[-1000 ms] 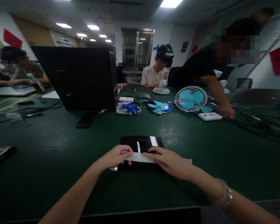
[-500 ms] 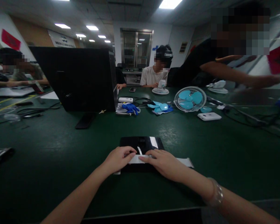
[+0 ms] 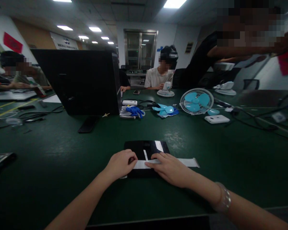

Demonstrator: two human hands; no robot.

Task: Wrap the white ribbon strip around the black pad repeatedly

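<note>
A white ribbon cable (image 3: 189, 162) lies crosswise over a flat black panel (image 3: 136, 146) on the green table. My left hand (image 3: 122, 162) is closed, its thumb and fingertips pinching the cable toward its left end. Over the middle of the cable rests my right hand (image 3: 172, 169), palm down with fingers stretched out and thumb apart, touching the cable. Between the hands a narrow white strip (image 3: 145, 155) runs from the cable toward the panel's far side. A pale patch (image 3: 159, 146) shows on the panel's far right part. The undersides of both hands are hidden.
A black computer case (image 3: 86, 83) stands back left, with a phone (image 3: 88, 124) before it. Farther back lie blue gloves (image 3: 135, 111), loose blue fan blades (image 3: 165, 109), a fan (image 3: 196, 101) and a white box (image 3: 217, 119). Cables lie at right. Other people work around the table.
My left hand's fingers have drawn tighter and slightly left. The cable's right end has shifted up a little, and the white strip shows more. A person at right has raised an arm.
</note>
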